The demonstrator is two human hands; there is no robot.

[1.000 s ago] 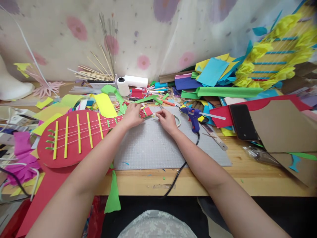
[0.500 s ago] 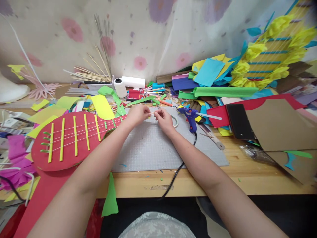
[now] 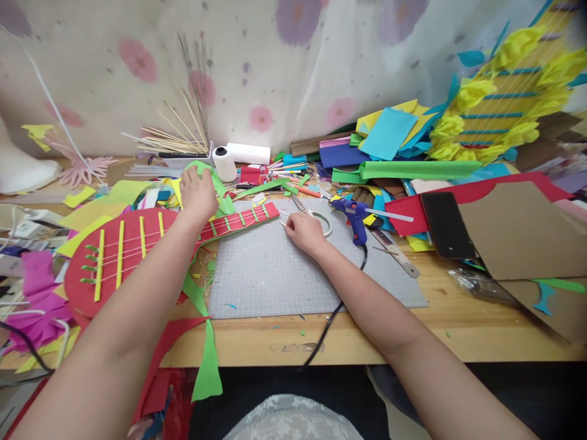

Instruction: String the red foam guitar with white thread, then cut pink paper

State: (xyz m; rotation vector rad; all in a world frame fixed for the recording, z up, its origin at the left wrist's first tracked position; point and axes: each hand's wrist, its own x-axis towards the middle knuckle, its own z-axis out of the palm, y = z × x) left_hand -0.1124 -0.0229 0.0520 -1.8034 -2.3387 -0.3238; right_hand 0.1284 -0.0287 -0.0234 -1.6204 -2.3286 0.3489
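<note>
My left hand point(image 3: 199, 190) reaches over green and yellow paper beyond the neck of a red paper guitar point(image 3: 131, 238). Its fingers look spread, with the tips partly hidden against the green paper point(image 3: 224, 198). The guitar has yellow and green strips and white strings. Over the grey cutting mat point(image 3: 270, 275), my right hand point(image 3: 303, 232) is closed in a pinch on a thin white stick point(image 3: 282, 223). Just behind that hand lies a pair of scissors point(image 3: 328, 225) with pale handles.
A blue glue gun point(image 3: 355, 220) with a black cord point(image 3: 328, 324) rests right of the mat, near a metal ruler point(image 3: 398, 260). A phone point(image 3: 447, 226) lies on red paper and cardboard point(image 3: 518, 226). Thread spools point(image 3: 224, 164), wooden sticks point(image 3: 169, 143) and a yellow-flowered guitar point(image 3: 493, 110) stand behind.
My hands were together above the mat and have parted. The left moved leftward to the green paper, uncovering the guitar neck; the right stays near the same spot with the white stick.
</note>
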